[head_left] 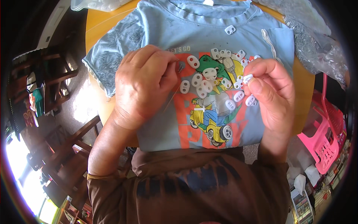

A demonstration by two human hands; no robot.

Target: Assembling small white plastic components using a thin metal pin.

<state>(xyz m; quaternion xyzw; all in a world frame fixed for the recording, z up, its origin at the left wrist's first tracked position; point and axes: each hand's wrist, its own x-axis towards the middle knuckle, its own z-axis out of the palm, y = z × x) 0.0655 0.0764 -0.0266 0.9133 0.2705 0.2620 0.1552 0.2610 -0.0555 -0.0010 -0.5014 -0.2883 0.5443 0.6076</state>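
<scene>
My right hand pinches a small white plastic two-holed piece, which looks like a cord lock, between thumb and fingertips. Closed with its fingers curled together, my left hand hides whatever is in its grip. A small dark metal spring shows right beside its fingertips. Below that hand a thin brownish strand or stick slants down; its kind is unclear. Between the hands, several more two-holed white pieces lie scattered over the printed front of a light blue T-shirt.
Many small metal springs are spread on the shirt's left sleeve. The shirt covers a yellow-brown table. Clear plastic bags sit at the far right, a clear container at the far left. A pink plastic chair stands to the right.
</scene>
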